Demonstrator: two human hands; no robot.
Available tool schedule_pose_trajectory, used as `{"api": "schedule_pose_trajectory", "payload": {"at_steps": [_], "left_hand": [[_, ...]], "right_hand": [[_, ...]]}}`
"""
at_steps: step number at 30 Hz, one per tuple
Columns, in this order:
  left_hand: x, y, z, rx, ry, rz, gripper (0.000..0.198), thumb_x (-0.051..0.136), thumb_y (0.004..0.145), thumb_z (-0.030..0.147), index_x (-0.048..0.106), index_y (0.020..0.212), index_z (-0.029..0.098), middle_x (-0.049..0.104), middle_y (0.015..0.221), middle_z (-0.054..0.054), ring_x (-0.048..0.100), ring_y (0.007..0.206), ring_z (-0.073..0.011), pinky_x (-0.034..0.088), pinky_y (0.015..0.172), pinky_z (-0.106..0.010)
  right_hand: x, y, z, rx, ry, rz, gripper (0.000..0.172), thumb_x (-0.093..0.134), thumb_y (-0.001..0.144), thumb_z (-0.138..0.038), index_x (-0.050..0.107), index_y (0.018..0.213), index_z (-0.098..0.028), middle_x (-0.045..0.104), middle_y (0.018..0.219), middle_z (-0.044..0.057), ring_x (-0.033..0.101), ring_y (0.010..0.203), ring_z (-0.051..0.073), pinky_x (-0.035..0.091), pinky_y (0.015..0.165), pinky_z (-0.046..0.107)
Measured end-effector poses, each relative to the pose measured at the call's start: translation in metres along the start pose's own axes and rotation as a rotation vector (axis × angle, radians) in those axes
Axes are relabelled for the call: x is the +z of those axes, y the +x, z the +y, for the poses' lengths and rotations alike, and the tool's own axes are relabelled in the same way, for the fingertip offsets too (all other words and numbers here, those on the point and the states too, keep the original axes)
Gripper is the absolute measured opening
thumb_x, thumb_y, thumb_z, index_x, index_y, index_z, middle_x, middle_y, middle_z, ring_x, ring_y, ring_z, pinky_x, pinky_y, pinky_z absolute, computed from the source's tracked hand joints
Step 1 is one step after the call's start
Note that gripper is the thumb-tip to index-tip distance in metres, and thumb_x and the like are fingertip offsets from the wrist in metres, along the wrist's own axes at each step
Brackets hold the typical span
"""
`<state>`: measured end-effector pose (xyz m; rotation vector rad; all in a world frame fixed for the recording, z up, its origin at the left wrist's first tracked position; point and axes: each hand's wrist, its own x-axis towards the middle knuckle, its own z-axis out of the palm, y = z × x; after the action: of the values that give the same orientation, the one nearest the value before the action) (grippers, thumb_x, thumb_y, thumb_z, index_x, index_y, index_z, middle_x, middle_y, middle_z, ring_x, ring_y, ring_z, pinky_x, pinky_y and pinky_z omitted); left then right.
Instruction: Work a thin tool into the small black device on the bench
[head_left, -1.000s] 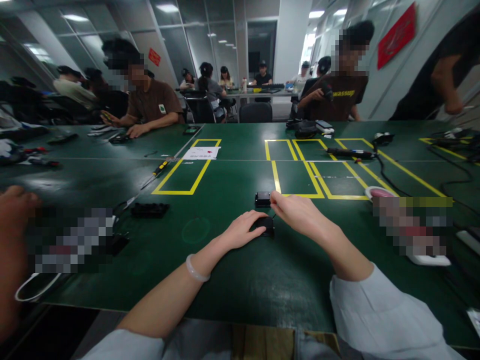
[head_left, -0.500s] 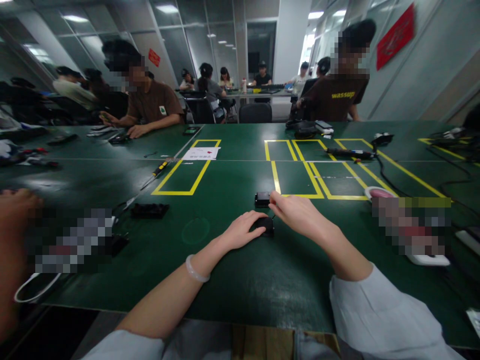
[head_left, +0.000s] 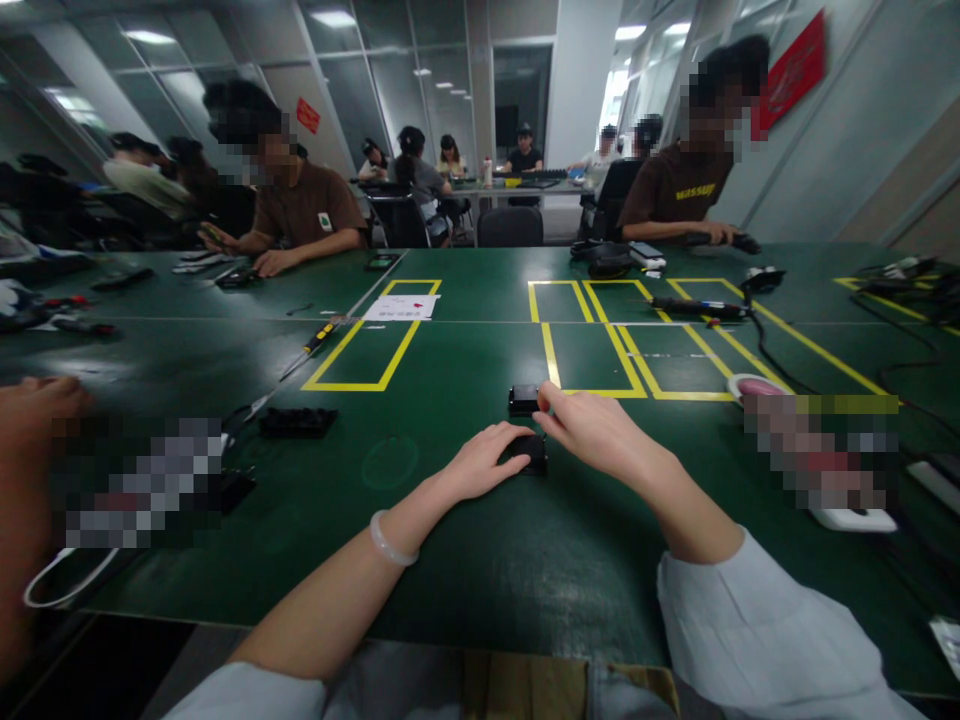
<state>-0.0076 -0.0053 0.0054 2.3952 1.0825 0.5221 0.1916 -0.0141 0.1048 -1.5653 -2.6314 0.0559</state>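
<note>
My left hand point(head_left: 487, 458) is closed around a small black block-shaped part point(head_left: 535, 453), fingers on top and thumb along its near side, holding it on the green table. Just above that part is my right hand point(head_left: 592, 425), thumb and fingers bent in a pinch. Whatever it pinches is hidden or too small to make out. Right beyond these fingertips sits a second small black block point(head_left: 523, 400), partly covered by them; I cannot tell whether they touch.
A black slotted piece point(head_left: 298, 422) lies to the left, near a yellow-black screwdriver point(head_left: 319, 340). Blurred-out items flank me; another person's hand point(head_left: 41, 405) is at far left. Yellow tape outlines point(head_left: 382, 385) mark the table point(head_left: 465, 560). A dark cabled tool point(head_left: 701, 307) lies right.
My right thumb has come slightly lower toward the black part; my left hand stays put. Across the table at right, a person has turned and now has a hand on a dark object.
</note>
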Motion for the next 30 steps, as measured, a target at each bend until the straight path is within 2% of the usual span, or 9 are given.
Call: {"api": "schedule_pose_trajectory", "payload": {"at_steps": [5, 11, 18, 30], "left_hand": [[-0.0006, -0.0001, 0.0005, 0.002, -0.003, -0.001, 0.036, 0.048, 0.094, 0.038, 0.05, 0.127, 0.025, 0.058, 0.117, -0.007, 0.055, 0.106, -0.0235, 0.044, 0.094, -0.039], [-0.0001, 0.0004, 0.0003, 0.007, 0.001, -0.001, 0.035, 0.048, 0.094, 0.038, 0.051, 0.126, 0.024, 0.059, 0.118, -0.007, 0.055, 0.108, -0.0234, 0.044, 0.095, -0.039], [0.0008, 0.0003, -0.0004, 0.005, 0.001, 0.0, 0.036, 0.048, 0.094, 0.038, 0.05, 0.127, 0.024, 0.059, 0.117, -0.007, 0.055, 0.107, -0.0235, 0.044, 0.095, -0.039], [0.0, 0.0004, 0.0011, -0.003, -0.012, 0.002, 0.035, 0.048, 0.094, 0.039, 0.051, 0.125, 0.024, 0.059, 0.116, -0.007, 0.055, 0.107, -0.0239, 0.044, 0.095, -0.039]], "right_hand": [[-0.0026, 0.0, -0.0007, 0.01, -0.023, -0.036, 0.024, 0.028, 0.099, -0.031, 0.046, 0.108, -0.02, 0.069, 0.085, 0.006, 0.066, 0.074, 0.02, 0.029, 0.057, 0.027], [-0.0028, -0.0016, 0.0001, -0.004, 0.005, -0.028, 0.019, 0.033, 0.096, -0.023, 0.045, 0.11, -0.02, 0.07, 0.09, 0.006, 0.065, 0.077, 0.019, 0.028, 0.057, 0.026], [-0.0011, 0.0012, -0.0013, 0.037, -0.04, -0.013, 0.023, 0.032, 0.098, -0.035, 0.047, 0.107, -0.02, 0.07, 0.087, 0.006, 0.066, 0.076, 0.021, 0.028, 0.056, 0.026], [-0.0029, -0.0016, -0.0002, -0.009, 0.004, -0.023, 0.015, 0.035, 0.095, -0.025, 0.044, 0.106, -0.021, 0.07, 0.09, 0.004, 0.066, 0.077, 0.019, 0.026, 0.055, 0.026]]}}
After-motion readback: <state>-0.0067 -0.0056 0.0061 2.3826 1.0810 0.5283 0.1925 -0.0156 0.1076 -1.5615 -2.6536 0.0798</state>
